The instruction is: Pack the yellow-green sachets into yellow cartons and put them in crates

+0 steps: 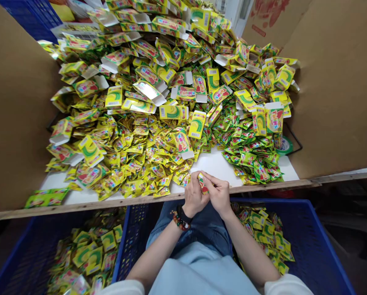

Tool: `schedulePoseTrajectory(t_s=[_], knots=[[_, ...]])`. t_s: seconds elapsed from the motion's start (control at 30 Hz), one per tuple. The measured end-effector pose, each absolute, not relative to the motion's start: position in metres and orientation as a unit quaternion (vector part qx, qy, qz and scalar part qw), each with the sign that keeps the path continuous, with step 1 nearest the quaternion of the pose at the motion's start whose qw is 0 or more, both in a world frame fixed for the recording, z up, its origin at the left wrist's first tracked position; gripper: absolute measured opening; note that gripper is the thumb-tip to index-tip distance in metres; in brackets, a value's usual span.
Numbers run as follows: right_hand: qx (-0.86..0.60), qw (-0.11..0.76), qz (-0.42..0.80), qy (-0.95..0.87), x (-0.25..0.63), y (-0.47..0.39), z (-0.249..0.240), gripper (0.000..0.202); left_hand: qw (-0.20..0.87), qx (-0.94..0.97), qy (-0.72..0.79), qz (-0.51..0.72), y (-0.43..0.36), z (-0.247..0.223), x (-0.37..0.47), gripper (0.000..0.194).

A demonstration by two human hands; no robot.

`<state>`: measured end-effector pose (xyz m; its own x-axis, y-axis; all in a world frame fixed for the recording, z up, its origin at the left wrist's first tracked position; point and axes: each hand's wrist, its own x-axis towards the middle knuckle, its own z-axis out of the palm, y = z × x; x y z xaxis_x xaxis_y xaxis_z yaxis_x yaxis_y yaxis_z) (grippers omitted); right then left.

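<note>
At the table's front edge my left hand and my right hand meet around a small printed candy box. Fingers of both hands are closed on it, and much of the box is covered by them. Beyond my hands lies a heap of yellow candy sachets on the left. Green candy sachets are piled on the right. Many small yellow cartons, several with white flaps standing out, lie on and behind these heaps.
Brown cardboard walls flank the white tabletop, which has a wooden front edge. Below it, a left blue crate and a right blue crate hold yellow boxes. A green sachet strip lies at the left corner.
</note>
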<state>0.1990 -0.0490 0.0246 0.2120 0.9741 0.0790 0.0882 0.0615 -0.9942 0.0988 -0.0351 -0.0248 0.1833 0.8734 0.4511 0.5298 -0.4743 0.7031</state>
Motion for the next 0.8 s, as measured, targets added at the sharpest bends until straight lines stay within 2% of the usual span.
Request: schedulePoseTrajectory(t_s=[0.2,0.33,0.47,0.67,0.8], knots=[[-0.504,0.539,0.339,-0.584,0.198,-0.057,0.019,0.03,0.185,0.737,0.462,0.457,-0.037,-0.027,0.097,0.042],[-0.529,0.539,0.336,-0.564,0.197,-0.057,0.023,0.03,0.181,0.749,0.445,0.457,-0.037,-0.029,0.096,0.047],[-0.523,0.481,0.301,-0.635,0.196,-0.054,0.032,0.033,0.161,0.76,0.435,0.456,-0.038,-0.043,0.095,0.057],[-0.496,0.373,0.172,-0.765,0.2,-0.057,0.026,0.041,0.205,0.731,0.435,0.485,-0.038,-0.054,0.09,0.045],[-0.487,0.336,0.147,-0.792,0.205,-0.06,0.021,0.05,0.217,0.761,0.38,0.479,-0.035,-0.036,0.093,0.049]])
